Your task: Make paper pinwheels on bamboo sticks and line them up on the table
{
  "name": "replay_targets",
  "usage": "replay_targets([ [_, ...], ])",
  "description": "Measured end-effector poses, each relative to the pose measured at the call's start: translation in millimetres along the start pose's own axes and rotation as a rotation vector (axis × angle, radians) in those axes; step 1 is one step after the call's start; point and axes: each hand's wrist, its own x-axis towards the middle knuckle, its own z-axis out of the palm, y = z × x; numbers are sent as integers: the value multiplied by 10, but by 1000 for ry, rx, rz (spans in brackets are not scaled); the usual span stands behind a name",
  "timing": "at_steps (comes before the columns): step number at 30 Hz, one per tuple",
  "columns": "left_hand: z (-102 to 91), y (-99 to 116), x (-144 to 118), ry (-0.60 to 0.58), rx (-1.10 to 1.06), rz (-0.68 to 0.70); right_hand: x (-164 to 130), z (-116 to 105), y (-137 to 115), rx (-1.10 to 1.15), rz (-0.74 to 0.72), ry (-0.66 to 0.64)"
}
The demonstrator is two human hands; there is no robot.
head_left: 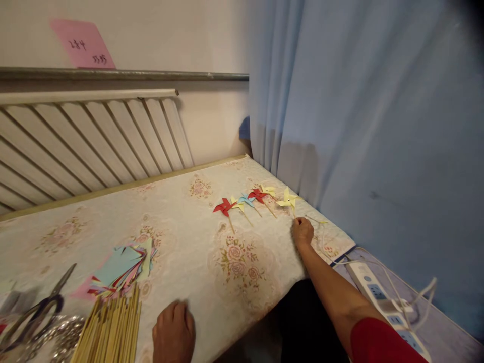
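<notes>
My right hand (303, 231) reaches to the far right of the table, its fingers closed round the stick of a yellow paper pinwheel (289, 198). Just left of it lies a row of several finished pinwheels on sticks: a red pinwheel (225, 206), a light blue pinwheel (247, 199), another red pinwheel (257, 195) and yellow ones. My left hand (174, 330) rests on the tablecloth near the front edge, fingers curled under, nothing visible in it. Beside it are a bundle of thin wooden sticks (109, 327) and a stack of coloured paper pieces (121, 267).
Black-handled scissors (40, 307) and a heap of small metal pins (56, 339) lie at the lower left. A flowered cloth covers the table (181, 222). A blue curtain (363, 126) hangs along the right. A white power strip (378, 292) with cables sits beyond the table's right edge.
</notes>
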Motion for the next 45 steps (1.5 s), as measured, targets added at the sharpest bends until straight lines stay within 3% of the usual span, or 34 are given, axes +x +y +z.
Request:
replay_targets([
  [9, -36, 25, -10, 13, 11, 16, -38, -12, -78, -51, -40, -62],
  [26, -32, 19, -15, -10, -1, -4, 59, 176, -346, -163, -98, -164],
  [45, -14, 9, -6, -12, 9, 1, 175, 332, -416, -177, -127, -156],
])
